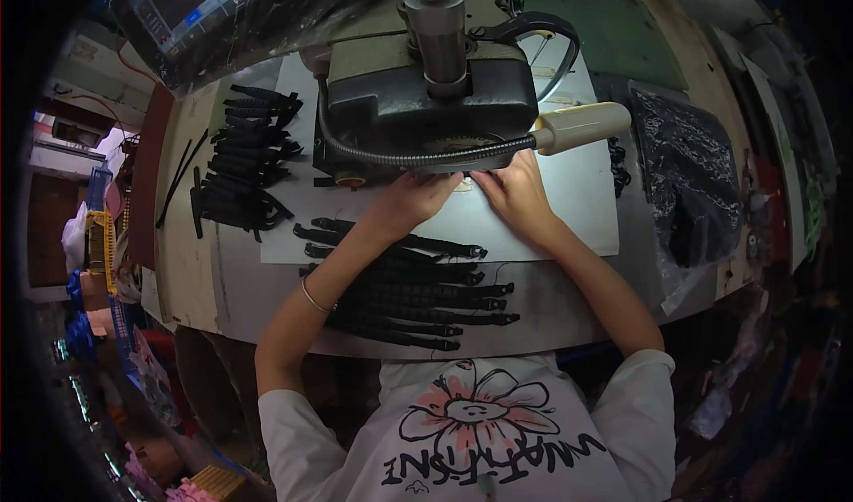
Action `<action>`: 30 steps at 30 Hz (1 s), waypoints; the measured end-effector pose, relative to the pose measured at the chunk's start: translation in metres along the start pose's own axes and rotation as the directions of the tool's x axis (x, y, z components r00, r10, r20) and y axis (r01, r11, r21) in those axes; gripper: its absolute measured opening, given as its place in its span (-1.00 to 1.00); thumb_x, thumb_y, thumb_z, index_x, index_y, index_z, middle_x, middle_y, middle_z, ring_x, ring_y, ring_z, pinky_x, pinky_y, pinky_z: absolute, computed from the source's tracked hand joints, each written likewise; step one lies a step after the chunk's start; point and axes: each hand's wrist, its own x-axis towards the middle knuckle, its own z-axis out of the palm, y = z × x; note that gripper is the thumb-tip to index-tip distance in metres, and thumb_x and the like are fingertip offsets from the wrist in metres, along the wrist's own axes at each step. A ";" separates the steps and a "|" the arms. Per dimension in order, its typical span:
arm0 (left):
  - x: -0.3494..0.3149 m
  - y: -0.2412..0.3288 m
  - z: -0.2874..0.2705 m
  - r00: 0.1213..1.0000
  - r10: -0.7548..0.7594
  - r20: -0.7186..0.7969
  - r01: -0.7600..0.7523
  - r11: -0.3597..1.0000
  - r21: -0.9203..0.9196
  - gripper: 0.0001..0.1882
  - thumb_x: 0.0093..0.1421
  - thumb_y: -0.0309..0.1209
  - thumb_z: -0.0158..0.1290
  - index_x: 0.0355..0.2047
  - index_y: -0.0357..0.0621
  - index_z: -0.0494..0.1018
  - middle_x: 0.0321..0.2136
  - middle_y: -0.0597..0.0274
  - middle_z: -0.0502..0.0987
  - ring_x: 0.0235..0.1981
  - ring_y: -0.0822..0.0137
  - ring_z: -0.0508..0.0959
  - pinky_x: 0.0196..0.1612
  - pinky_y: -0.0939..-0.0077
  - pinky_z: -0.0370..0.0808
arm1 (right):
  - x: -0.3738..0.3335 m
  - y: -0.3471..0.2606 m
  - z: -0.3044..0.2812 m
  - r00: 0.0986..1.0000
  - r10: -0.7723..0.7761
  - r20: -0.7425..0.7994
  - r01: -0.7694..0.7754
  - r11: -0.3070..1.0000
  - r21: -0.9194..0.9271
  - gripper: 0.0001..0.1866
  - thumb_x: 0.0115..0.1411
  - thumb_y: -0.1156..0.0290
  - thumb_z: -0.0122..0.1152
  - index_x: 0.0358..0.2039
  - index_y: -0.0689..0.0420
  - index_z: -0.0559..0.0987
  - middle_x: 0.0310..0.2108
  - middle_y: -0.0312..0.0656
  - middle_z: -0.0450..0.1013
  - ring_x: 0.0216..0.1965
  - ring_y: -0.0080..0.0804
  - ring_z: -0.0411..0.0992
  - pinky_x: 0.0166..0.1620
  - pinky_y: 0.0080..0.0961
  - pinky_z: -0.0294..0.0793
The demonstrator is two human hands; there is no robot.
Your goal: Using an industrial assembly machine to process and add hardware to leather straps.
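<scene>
Both my hands are close together under the front of a sewing machine [426, 102]. My left hand [418, 202] has its fingers bent and pressed down at the needle area. Just to its right, my right hand [518, 198] pinches with thumb and fingers. A sliver of black strap [468, 175] shows between the fingertips; the rest of it is hidden by my hands and the machine head. Below my wrists lies a row of black straps [400, 293] with small end fittings, side by side near the table's front edge, partly under my left forearm.
A heap of folded black straps [244, 164] lies at the left. A flexible lamp with a cream head [582, 127] crosses the machine's front. At the right is a clear plastic bag [689, 173] with dark contents. A plastic-covered screen [213, 18] stands at the upper left.
</scene>
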 end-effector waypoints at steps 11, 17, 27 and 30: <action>0.000 -0.006 -0.003 0.999 -0.034 -0.027 0.031 0.995 -0.096 -0.63 0.00 -0.55 0.02 -0.11 -0.18 0.44 -0.21 0.22 0.47 -0.13 0.30 0.45 -0.08 0.47 0.40 | 0.001 -0.004 -0.005 0.998 0.062 -0.004 -0.061 0.994 0.094 -0.85 -0.03 0.46 0.21 -0.64 0.27 0.53 -0.65 -0.05 0.38 -0.55 -0.12 0.34 -0.48 -0.28 0.24; -0.003 -0.006 -0.008 0.998 0.041 0.049 -0.038 0.998 -0.050 -0.57 0.02 -0.53 -0.04 -0.04 -0.04 0.39 -0.13 0.20 0.44 -0.07 0.23 0.42 0.05 0.40 0.29 | -0.006 -0.001 -0.003 0.995 0.086 0.047 -0.090 0.993 0.075 -0.92 -0.05 0.48 0.19 -0.52 0.18 0.49 -0.37 -0.17 0.32 -0.24 -0.24 0.24 -0.26 -0.39 0.14; -0.002 0.021 -0.015 0.973 -0.125 0.194 0.128 0.992 0.000 -0.46 -0.04 -0.56 -0.07 0.04 -0.01 0.32 -0.16 0.26 0.41 -0.15 0.31 0.45 -0.24 0.53 0.48 | -0.004 -0.001 -0.004 0.991 0.118 0.060 -0.120 0.993 0.020 -0.92 -0.05 0.46 0.19 -0.52 0.17 0.49 -0.37 -0.17 0.33 -0.24 -0.22 0.25 -0.25 -0.38 0.15; -0.001 0.024 -0.016 0.977 -0.156 0.144 0.145 0.986 0.085 -0.47 -0.03 -0.54 -0.07 0.03 -0.08 0.32 -0.15 0.25 0.40 -0.14 0.30 0.44 -0.15 0.48 0.44 | -0.001 -0.002 -0.004 0.991 0.120 0.062 -0.122 0.992 0.028 -0.91 -0.04 0.46 0.19 -0.52 0.18 0.49 -0.37 -0.16 0.33 -0.24 -0.21 0.25 -0.24 -0.37 0.15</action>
